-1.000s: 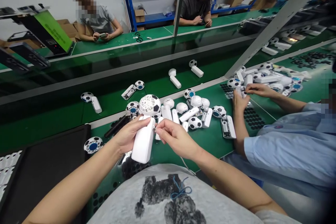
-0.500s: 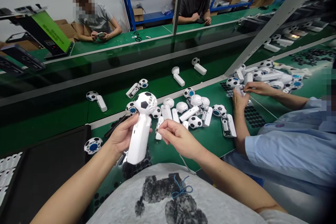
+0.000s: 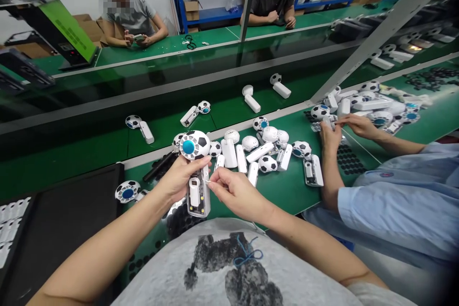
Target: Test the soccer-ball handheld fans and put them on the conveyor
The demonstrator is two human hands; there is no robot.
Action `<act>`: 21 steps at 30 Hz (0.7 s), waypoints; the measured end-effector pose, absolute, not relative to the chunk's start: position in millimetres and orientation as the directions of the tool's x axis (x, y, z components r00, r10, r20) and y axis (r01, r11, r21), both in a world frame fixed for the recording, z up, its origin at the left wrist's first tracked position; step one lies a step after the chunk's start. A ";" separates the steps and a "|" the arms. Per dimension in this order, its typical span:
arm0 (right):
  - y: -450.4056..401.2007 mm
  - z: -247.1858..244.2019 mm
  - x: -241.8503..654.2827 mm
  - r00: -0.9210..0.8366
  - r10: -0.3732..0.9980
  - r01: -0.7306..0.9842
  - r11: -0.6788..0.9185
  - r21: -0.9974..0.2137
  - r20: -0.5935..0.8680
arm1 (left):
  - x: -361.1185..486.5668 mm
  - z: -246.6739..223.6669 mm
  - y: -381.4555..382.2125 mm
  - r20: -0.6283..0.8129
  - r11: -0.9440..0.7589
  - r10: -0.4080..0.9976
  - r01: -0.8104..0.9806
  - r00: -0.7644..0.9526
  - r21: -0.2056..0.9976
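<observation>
Tray (image 3: pixel 68 229), black and rimmed, lies left of the soccer-ball-headed device (image 3: pixel 194 193). The left hand (image 3: pixel 180 179) is clamped around this device, its blue disc and exposed electronics showing, above the green tabletop (image 3: pixel 283 203). Just right of it, the right hand (image 3: pixel 234 193) pinches a small connector (image 3: pixel 208 181) at its side; whether that is inserted, I cannot tell. Farther right of it, similar devices (image 3: pixel 267 163) lie heaped, then a blue-sleeved person (image 3: pixel 394 201) works.

No readable text, blurred badge (image 3: pixel 386 174) on blue shirt (image 3: pixel 390 203), illegible
</observation>
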State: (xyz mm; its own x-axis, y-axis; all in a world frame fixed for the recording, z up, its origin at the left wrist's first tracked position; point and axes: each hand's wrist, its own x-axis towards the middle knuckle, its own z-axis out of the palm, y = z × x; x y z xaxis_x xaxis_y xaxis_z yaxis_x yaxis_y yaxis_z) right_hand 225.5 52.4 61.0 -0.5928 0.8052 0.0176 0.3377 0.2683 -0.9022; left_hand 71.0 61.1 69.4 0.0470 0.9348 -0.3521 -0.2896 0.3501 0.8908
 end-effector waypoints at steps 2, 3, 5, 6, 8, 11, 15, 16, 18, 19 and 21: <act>54.3 59.3 225.4 -0.609 0.793 0.368 0.304 -0.879 0.019 | 74.1 69.8 60.6 -0.319 0.318 0.947 -0.266 0.040 0.910; 55.5 57.9 225.2 -0.617 0.787 0.376 0.306 -0.875 0.010 | 75.7 69.7 60.3 -0.309 0.310 0.950 -0.253 0.043 0.916; 58.1 53.7 224.6 -0.632 0.775 0.377 0.280 -0.883 -0.024 | 78.7 68.6 59.6 -0.314 0.317 0.948 -0.237 0.051 0.918; 59.4 51.0 224.2 -0.634 0.772 0.374 0.263 -0.889 -0.038 | 79.9 67.4 59.3 -0.326 0.328 0.944 -0.236 0.051 0.915; 61.9 44.9 223.5 -0.630 0.774 0.376 0.236 -0.896 -0.060 | 81.4 63.6 59.3 -0.354 0.352 0.934 -0.245 0.037 0.903; 64.7 36.4 223.2 -0.635 0.766 0.379 0.199 -0.904 -0.098 | 80.3 55.2 60.4 -0.409 0.397 0.912 -0.269 0.013 0.878; 66.9 28.5 222.8 -0.667 0.732 0.352 0.143 -0.925 -0.140 | 75.1 46.4 62.3 -0.494 0.481 0.869 -0.283 0.030 0.830; 67.2 27.2 221.9 -0.672 0.726 0.346 0.130 -0.929 -0.148 | 74.5 45.5 62.5 -0.504 0.492 0.863 -0.283 0.037 0.823; 67.3 26.0 218.8 -0.675 0.719 0.342 0.110 -0.933 -0.163 | 75.4 45.6 62.2 -0.517 0.512 0.854 -0.283 0.061 0.811; 67.3 26.5 216.8 -0.674 0.720 0.345 0.106 -0.932 -0.167 | 76.7 46.5 62.0 -0.520 0.519 0.851 -0.281 0.079 0.807; 68.1 30.5 214.3 -0.671 0.722 0.353 0.112 -0.929 -0.168 | 77.4 49.5 62.7 -0.512 0.527 0.850 -0.257 0.128 0.810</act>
State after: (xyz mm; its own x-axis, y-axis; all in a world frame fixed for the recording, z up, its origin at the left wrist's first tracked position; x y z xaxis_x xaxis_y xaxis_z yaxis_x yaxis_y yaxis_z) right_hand 214.3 68.1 30.5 -0.6710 0.7221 -0.1682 0.3531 0.1118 -0.9289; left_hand 77.4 62.7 49.5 0.1282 0.8496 -0.5116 -0.2571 0.5267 0.8103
